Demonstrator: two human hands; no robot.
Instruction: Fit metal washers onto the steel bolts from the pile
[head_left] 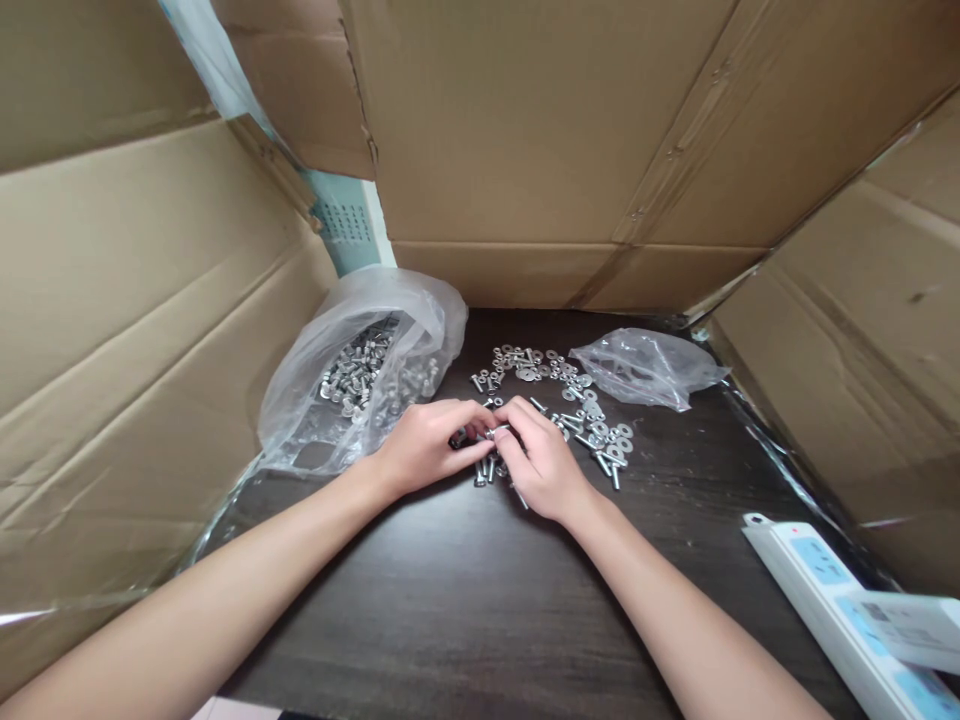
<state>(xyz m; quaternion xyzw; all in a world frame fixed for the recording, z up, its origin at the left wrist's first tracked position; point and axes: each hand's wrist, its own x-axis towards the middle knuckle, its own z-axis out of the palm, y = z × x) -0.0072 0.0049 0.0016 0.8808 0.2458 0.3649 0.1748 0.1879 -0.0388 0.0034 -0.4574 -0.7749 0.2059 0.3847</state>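
Observation:
My left hand (427, 440) and my right hand (545, 462) meet over the middle of the dark table, fingertips together. Between them is a small silver bolt (501, 429), pinched by both hands and partly hidden by the fingers. Whether a nut or washer is on it, I cannot tell. Under and around the fingers lie loose bolts (480, 475), partly covered by the hands. Beyond my right hand spreads a loose scatter of bolts, flat washers (624, 431) and nuts.
An open clear plastic bag (300, 385) full of assembled bolts stands at the back left. A flattened plastic bag (652, 365) lies at the back right. Cardboard walls (540, 130) enclose the table (420, 620). A white power strip (817, 590) sits at the right.

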